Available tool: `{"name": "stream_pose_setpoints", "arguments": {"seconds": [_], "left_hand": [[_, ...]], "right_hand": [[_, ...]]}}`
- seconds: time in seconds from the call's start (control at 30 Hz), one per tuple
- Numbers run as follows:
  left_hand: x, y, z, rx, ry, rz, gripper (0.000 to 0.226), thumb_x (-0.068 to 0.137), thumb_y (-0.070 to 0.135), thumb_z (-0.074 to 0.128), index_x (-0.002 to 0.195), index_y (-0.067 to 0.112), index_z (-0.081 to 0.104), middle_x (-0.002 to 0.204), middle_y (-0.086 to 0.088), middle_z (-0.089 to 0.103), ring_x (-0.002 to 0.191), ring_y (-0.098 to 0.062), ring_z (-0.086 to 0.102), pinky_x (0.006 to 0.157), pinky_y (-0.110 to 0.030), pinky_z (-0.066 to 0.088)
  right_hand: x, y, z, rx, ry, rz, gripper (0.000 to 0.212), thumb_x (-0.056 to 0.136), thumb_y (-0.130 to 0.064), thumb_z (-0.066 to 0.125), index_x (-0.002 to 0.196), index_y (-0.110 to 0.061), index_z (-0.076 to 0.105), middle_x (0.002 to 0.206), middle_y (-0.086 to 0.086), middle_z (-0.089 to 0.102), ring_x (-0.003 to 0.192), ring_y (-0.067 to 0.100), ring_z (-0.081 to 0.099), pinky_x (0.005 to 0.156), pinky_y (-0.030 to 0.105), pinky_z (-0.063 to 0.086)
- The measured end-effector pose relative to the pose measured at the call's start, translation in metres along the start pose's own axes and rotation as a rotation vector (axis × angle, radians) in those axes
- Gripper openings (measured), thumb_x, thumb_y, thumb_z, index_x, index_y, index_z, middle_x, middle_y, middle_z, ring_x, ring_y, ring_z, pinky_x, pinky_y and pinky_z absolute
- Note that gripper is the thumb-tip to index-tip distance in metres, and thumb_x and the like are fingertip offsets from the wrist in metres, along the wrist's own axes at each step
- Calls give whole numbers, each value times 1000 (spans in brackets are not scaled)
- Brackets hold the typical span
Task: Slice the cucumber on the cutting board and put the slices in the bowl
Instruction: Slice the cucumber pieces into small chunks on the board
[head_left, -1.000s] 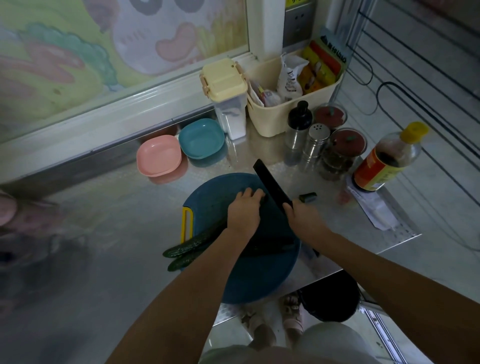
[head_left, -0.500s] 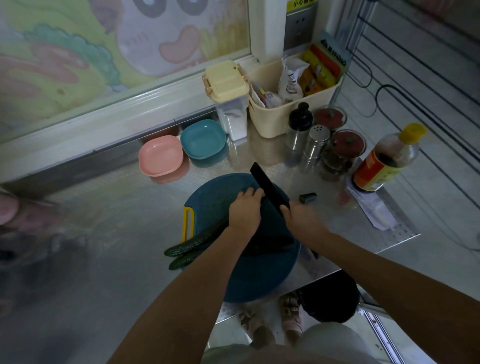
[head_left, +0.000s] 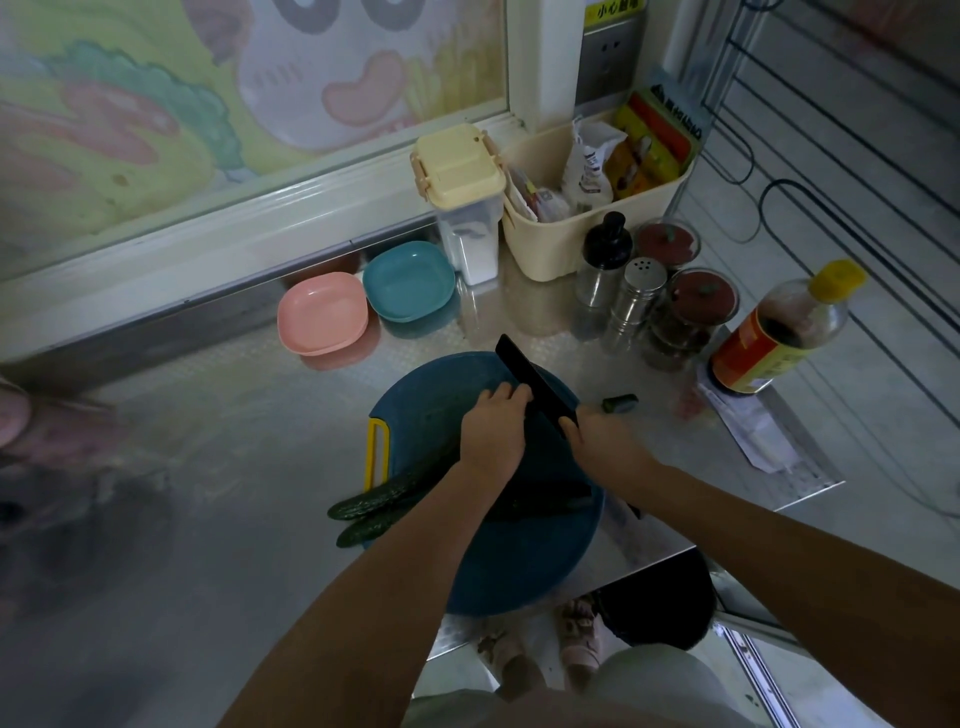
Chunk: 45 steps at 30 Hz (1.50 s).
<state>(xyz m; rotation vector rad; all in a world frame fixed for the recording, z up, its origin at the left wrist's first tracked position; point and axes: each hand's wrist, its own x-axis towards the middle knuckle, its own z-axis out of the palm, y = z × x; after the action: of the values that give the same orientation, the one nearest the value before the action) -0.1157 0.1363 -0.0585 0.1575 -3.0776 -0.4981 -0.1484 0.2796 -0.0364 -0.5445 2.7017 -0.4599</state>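
Note:
A round blue cutting board (head_left: 431, 410) with a yellow handle lies on the steel counter. Two dark green cucumbers (head_left: 374, 501) stick out over its left edge. My left hand (head_left: 493, 428) lies over a cucumber and holds it down, fingertips curled beside the blade. My right hand (head_left: 605, 441) grips the handle of a black knife (head_left: 530, 379), whose blade points away from me, right beside the left fingers. A cut cucumber end (head_left: 621, 402) lies on the counter to the right of the board. A pink bowl (head_left: 322, 314) and a teal bowl (head_left: 409, 280) sit behind the board.
Behind the board to the right stand a lidded white container (head_left: 465, 208), a cream bin (head_left: 597, 197) of packets, several spice jars and shakers (head_left: 644, 291) and a sauce bottle (head_left: 779, 332) on paper. The counter's front edge runs just below the board, with feet visible beneath it.
The knife blade has shifted slightly left, closer to my left fingers. Both hands stay in place on the board.

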Motion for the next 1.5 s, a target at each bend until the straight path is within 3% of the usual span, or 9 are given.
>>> {"name": "stream_pose_setpoints", "arguments": {"seconds": [0.07, 0.13, 0.27, 0.4, 0.53, 0.9, 1.27, 1.4, 1.5], "left_hand": [[-1, 0, 0, -12, 35, 11, 24, 78, -1, 65, 100, 10, 64, 90, -11, 62, 77, -31, 58, 50, -29, 32], [0, -1, 1, 1, 61, 33, 26, 68, -1, 74, 89, 11, 65, 78, -8, 62, 64, -28, 58, 42, -24, 32], [0, -2, 4, 9, 83, 40, 28, 65, 1, 77, 87, 13, 66, 76, -6, 62, 62, -26, 58, 39, -25, 37], [-1, -2, 4, -3, 62, 18, 26, 70, 2, 74, 92, 13, 66, 81, -8, 62, 67, -28, 59, 43, -26, 34], [-1, -4, 6, 8, 68, 13, 24, 74, 3, 71, 95, 14, 66, 85, -8, 62, 71, -28, 58, 46, -26, 32], [-2, -4, 6, -11, 46, 2, 22, 89, 8, 54, 110, 13, 61, 102, -9, 60, 90, -29, 54, 58, -32, 34], [-3, -4, 5, -34, 75, -2, 20, 84, 4, 60, 102, 11, 63, 94, -9, 62, 84, -30, 57, 55, -31, 36], [-3, -4, 5, -35, 61, -6, 21, 86, 5, 58, 105, 12, 62, 98, -8, 62, 88, -29, 55, 57, -33, 38], [-2, -5, 6, -38, 102, -10, 22, 74, 1, 71, 92, 12, 65, 83, -6, 63, 72, -28, 59, 47, -27, 35]], "right_hand": [[-3, -2, 3, -95, -4, -19, 26, 85, -21, 68, 73, -1, 57, 58, 13, 62, 47, 19, 59, 38, 8, 4], [-3, -2, 7, -130, 39, -9, 30, 76, -21, 77, 64, -4, 56, 46, 9, 57, 34, 15, 52, 34, 11, -3], [2, 3, 10, -18, 28, 8, 31, 101, -27, 38, 98, 0, 54, 87, 17, 65, 74, 26, 63, 41, 14, 20], [-5, 3, 12, 70, 19, 41, 29, 101, -26, 35, 90, -5, 52, 65, 4, 50, 50, 9, 41, 44, 22, 25], [-5, 12, 20, 189, -11, 97, 34, 101, -26, 36, 88, 0, 53, 78, 17, 61, 71, 29, 59, 60, 30, 37], [-7, 3, 7, 195, -19, 89, 37, 102, -29, 31, 100, 2, 53, 89, 19, 63, 73, 27, 57, 57, 28, 33], [-8, -2, 0, 163, -60, 83, 37, 102, -27, 31, 100, 3, 53, 92, 20, 63, 81, 30, 61, 56, 25, 30], [-5, -2, -2, 112, -71, 74, 36, 102, -27, 31, 99, 2, 52, 92, 20, 64, 63, 21, 52, 44, 23, 26], [-3, -5, 0, -4, -57, 74, 35, 102, -28, 31, 102, 0, 52, 94, 19, 64, 48, 8, 29, 41, 19, 17]]}}
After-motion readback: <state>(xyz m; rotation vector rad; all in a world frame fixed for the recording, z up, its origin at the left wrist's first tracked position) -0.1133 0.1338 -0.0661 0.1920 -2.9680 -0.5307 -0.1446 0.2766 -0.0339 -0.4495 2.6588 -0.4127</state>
